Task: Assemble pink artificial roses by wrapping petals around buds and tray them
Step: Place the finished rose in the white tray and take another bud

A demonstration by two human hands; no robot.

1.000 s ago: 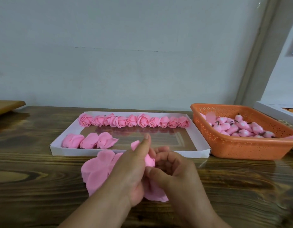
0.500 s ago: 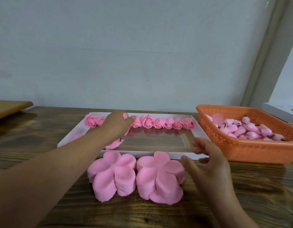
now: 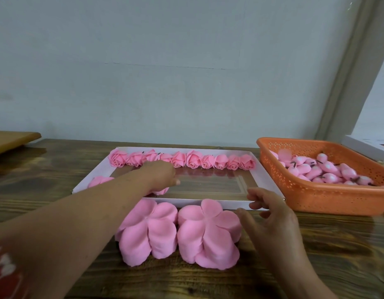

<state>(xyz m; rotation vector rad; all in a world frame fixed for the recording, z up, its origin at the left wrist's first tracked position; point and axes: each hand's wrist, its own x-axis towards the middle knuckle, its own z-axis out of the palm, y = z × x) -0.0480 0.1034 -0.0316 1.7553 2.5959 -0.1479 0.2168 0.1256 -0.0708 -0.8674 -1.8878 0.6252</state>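
At the far left, a wooden board [image 3: 12, 140] lies at the edge of the dark wooden table [image 3: 208, 281]. A red patterned sleeve [image 3: 5, 275] shows blurred in the lower left corner.

The left hand [image 3: 159, 176] reaches forward over the white tray [image 3: 265, 180], palm down, above the near row of roses. The fingers point to the right; whether they grip anything cannot be told, since the hand hides what lies beneath it. Two loosely wrapped roses [image 3: 99, 181] show at either side of the forearm, inside the tray's near left part.

A row of finished roses [image 3: 182, 160] runs along the tray's far wall, side by side and touching. The middle of the tray has a glossy bare floor.

In front of the tray, two stacks of petals [image 3: 178, 231] lie flat on the table, touching each other. Each stack has a five-lobed flower outline.

The right hand [image 3: 270, 214] hovers just beside the right stack, near the tray's near right corner. Its fingers are relaxed and spread, and it holds nothing.

At the right, an orange basket [image 3: 316, 195] stands just beside the tray. It contains a heap of pink buds [image 3: 324, 169] with dark stubs.
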